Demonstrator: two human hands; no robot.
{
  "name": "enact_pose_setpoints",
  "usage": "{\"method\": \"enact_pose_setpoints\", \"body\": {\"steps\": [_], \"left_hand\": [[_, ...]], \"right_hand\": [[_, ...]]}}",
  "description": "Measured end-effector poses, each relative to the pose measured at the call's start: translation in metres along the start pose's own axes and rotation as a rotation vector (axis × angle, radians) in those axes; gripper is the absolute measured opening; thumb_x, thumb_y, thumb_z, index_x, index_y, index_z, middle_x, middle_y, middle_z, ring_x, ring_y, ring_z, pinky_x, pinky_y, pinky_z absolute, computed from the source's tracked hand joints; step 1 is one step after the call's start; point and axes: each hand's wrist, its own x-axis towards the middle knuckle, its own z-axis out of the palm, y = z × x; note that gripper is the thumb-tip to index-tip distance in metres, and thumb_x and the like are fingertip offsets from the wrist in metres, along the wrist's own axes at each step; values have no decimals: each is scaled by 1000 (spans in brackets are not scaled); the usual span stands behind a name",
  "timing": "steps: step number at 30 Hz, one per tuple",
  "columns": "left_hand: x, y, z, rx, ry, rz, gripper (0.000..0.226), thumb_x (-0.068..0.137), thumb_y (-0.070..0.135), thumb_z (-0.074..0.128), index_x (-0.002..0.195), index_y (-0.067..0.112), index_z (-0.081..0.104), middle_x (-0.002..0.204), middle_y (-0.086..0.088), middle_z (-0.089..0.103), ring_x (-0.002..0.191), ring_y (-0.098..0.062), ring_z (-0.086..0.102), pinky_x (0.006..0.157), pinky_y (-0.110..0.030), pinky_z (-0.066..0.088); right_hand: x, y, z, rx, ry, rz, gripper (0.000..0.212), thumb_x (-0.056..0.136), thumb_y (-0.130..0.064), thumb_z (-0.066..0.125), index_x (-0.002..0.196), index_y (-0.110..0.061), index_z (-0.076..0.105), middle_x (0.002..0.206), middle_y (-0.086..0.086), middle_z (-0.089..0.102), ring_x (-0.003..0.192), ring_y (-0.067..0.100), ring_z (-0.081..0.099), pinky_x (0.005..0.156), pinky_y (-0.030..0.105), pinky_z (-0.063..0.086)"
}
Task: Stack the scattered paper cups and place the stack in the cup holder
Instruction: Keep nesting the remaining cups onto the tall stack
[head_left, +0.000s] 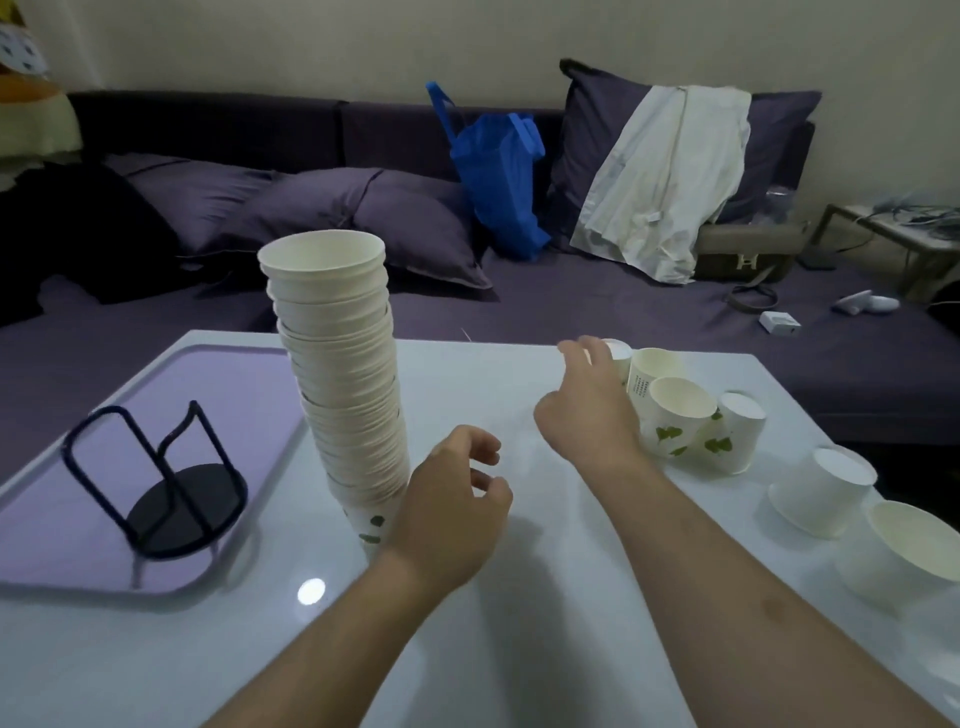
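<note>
A tall stack of paper cups (345, 395) stands upright on the pale worktop (519, 649), leaning slightly, its lowest cup showing green leaf prints. The left hand (452, 512) sits just beside the stack's base, fingers loosely curled and holding nothing; whether its back touches the bottom cup cannot be told. The right hand (587, 410) reaches toward a cluster of loose cups (680, 421) at the worktop's far right, fingers relaxed and partly spread, gripping nothing; it hides part of the nearest cups, so contact is unclear. In that cluster some cups stand mouth up and others are upside down. Nearer the right edge, an upturned cup (826, 491) lies apart, and another cup (919, 545) is cut off by the frame. To the left of the stack, the black wire cup holder (161, 483) stands empty on a tray (47, 530). Beyond the worktop is a dark sofa (623, 306) with cushions, a blue bag (498, 171) and a pale garment (665, 176).
</note>
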Motion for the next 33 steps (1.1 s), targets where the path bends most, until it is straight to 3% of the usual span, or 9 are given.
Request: {"method": "enact_pose_setpoints", "body": {"steps": [8,14,17,21,23,26,29,31,33], "left_hand": [[7,-22,25,-94,-27,-40,26,96,11,61,117,27,61,116,15,66,97,-3,68,69,-16,55],[0,-17,24,-121,-52,-81,27,97,8,58,117,25,61,116,12,65,95,-4,67,59,-11,51],[-5,-12,21,-102,-59,-97,27,97,10,59,118,27,62,118,16,65,98,0,66,62,-7,50],[-10,-4,16,-155,-60,-132,31,97,14,63,125,27,59,126,12,64,99,-2,68,57,-6,47],[-10,3,13,-238,-54,-177,43,97,19,69,136,26,52,135,9,59,104,-8,69,61,-9,50],[-12,18,10,-518,-86,-264,80,92,33,81,157,30,33,144,5,51,122,-16,65,90,-29,60],[-15,33,9,-844,-157,-315,60,94,27,78,146,24,49,137,-8,63,117,-25,71,94,-42,65],[-19,37,12,-799,-144,-287,48,95,23,78,137,22,55,133,-8,65,103,-22,77,93,-43,65],[-23,38,15,-691,-123,-307,53,93,28,81,137,25,52,128,0,65,85,-11,81,99,-47,62]], "right_hand": [[12,19,27,-115,127,28,51,92,-14,61,140,-11,43,137,7,44,109,33,59,70,38,41],[9,20,15,-146,93,50,34,100,-22,60,129,-8,50,131,11,50,97,30,54,71,36,38],[4,20,6,-51,37,62,41,97,-19,69,134,-12,52,138,12,40,95,27,47,77,34,40],[-3,23,-13,91,-19,50,43,92,-19,78,131,-19,58,138,6,38,98,28,58,78,31,47],[-7,23,-27,200,-110,78,33,90,-22,81,116,-21,61,124,3,56,89,26,65,66,32,51],[-20,24,-51,617,-433,170,22,94,-20,77,109,-9,66,100,13,71,68,26,66,56,35,51],[-39,27,-65,701,-677,132,26,104,-29,64,107,-5,72,96,15,74,70,28,68,56,35,51],[-42,33,-64,572,-548,113,32,105,-41,57,107,-12,73,99,8,75,75,26,72,60,35,52],[-38,44,-62,302,-231,91,26,103,-41,57,109,-19,69,109,1,70,86,23,69,70,36,49]]}}
